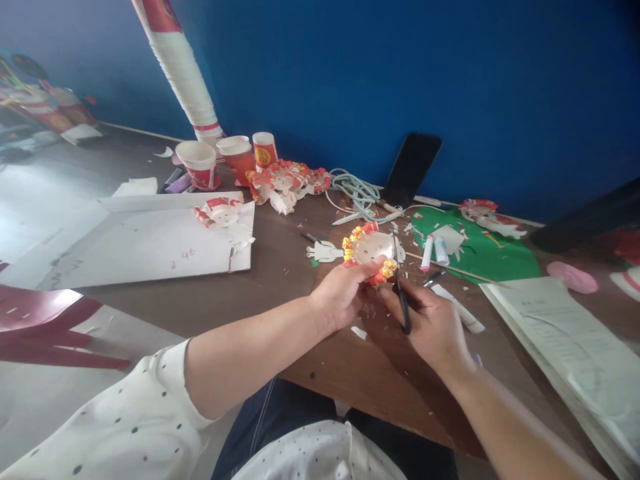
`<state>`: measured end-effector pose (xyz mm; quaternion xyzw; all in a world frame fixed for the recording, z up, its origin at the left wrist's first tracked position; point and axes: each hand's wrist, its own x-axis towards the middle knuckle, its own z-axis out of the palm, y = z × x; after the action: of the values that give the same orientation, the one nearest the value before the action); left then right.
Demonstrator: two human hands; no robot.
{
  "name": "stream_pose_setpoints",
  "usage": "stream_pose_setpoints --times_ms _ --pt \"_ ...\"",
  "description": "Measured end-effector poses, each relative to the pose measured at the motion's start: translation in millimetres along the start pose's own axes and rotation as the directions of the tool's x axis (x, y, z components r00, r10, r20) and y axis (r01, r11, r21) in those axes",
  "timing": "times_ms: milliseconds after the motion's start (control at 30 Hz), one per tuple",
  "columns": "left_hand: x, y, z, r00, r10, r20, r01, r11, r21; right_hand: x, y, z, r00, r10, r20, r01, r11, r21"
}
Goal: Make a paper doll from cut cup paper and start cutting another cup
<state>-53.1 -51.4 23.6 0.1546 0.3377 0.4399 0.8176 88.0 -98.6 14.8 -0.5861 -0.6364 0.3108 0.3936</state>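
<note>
My left hand (pixel 345 297) pinches a cut paper cup (pixel 373 247), its round white base facing up and its red and yellow wall curled outward in strips. In my right hand (pixel 433 323) is a pair of black-handled scissors (pixel 403 303), the blades upright against the right edge of the cup. Whether the blades are parted I cannot tell. Left of the cup lies a small white paper figure cutout (pixel 324 251). Paper scraps (pixel 359 331) are scattered on the brown table beneath my hands.
Paper cups (pixel 196 163) and a tall cup stack (pixel 183 73) stand at the back left, near several finished cup shapes (pixel 287 180). A phone (pixel 413 167) leans on the blue wall beside a coiled cable (pixel 355 193). Green paper (pixel 510 257) and printed sheets (pixel 565 333) lie right, a white board (pixel 145 243) left.
</note>
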Motion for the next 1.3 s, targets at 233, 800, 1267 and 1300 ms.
stream_pose_setpoints --times_ms 233,800,1267,1300 --pt "1 0 -2 1.0 0.004 0.001 -0.004 1.0 -0.001 6 -10 0 0.999 0.034 0.031 -0.037 0.994 0.104" --pt "-2 1 0 1.0 -0.008 -0.011 0.008 1.0 0.026 3 -6 1 1.0 0.024 0.016 -0.026 0.988 0.151" --pt "0 1 0 1.0 0.01 -0.023 -0.01 1.0 0.005 4 -4 1 0.999 0.05 0.016 -0.053 0.977 0.205" --pt "1 1 0 1.0 0.011 -0.022 -0.011 1.0 0.005 4 -4 1 0.998 0.057 0.016 -0.059 0.976 0.209"
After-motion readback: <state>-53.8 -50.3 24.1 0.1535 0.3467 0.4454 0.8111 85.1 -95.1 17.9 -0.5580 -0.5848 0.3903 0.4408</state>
